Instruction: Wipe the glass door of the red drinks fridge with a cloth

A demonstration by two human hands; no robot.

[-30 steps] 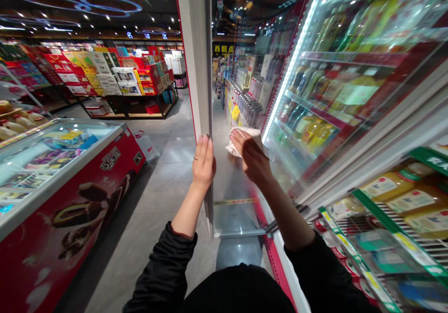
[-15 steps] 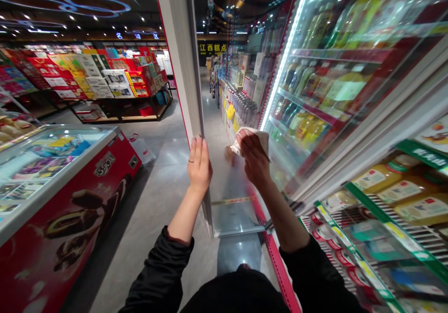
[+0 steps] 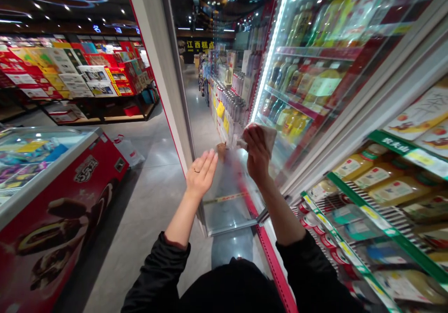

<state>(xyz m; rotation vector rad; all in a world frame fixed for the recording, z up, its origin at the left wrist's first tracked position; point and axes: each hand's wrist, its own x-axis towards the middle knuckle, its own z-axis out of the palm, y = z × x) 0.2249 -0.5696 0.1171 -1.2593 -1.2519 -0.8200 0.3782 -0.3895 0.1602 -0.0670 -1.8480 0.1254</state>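
Observation:
In the head view, my right hand (image 3: 258, 156) presses a crumpled whitish cloth (image 3: 269, 138) against the glass door (image 3: 224, 215) of an upright drinks fridge. Part of the cloth is hidden behind the fingers. My left hand (image 3: 201, 175) lies at the door's pale frame (image 3: 154, 46), its fingers stretched out straight and close together, with a ring on one of them. Nothing is in that hand. The door stands swung out in front of me, and a dim reflection of my hand shows in the glass.
Shelves of bottled juice (image 3: 395, 196) with green price rails are close on my right. A red ice-cream chest freezer (image 3: 70, 201) stands at the left, with a white plastic bag (image 3: 128, 152) beside it. Farther back is a display of gift boxes (image 3: 91, 77).
My left hand has tilted to the right, its fingertips now reaching over the glass. The right hand with the cloth has shifted slightly on the pane. The whole view has turned a little rightward.

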